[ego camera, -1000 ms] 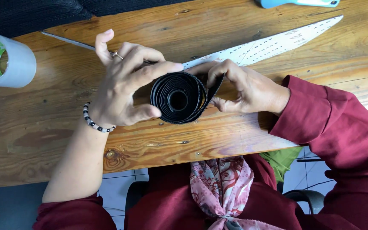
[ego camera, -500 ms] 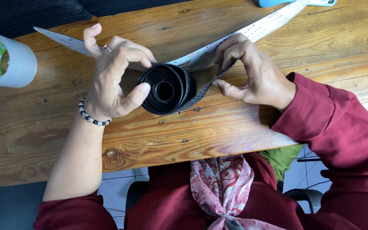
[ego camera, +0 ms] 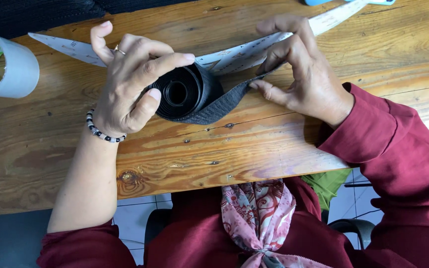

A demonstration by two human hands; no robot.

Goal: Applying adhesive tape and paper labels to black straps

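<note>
A black roll of strap (ego camera: 182, 94) stands on edge on the wooden tabletop (ego camera: 234, 149), its hollow core facing the camera. The left hand (ego camera: 130, 82) wraps over it, fingers across the top and thumb pressed below the core, a firm grip on the coil. A loose tail of the strap runs right from the roll to the right hand (ego camera: 301, 72), whose thumb and fingers pinch its end, together with a long white printed paper strip (ego camera: 244, 54) that passes just behind the roll and reaches out on both sides of it. Well left of the roll lies a roll of clear tape (ego camera: 6, 64). A beaded bracelet (ego camera: 100, 131) circles the left wrist.
</note>
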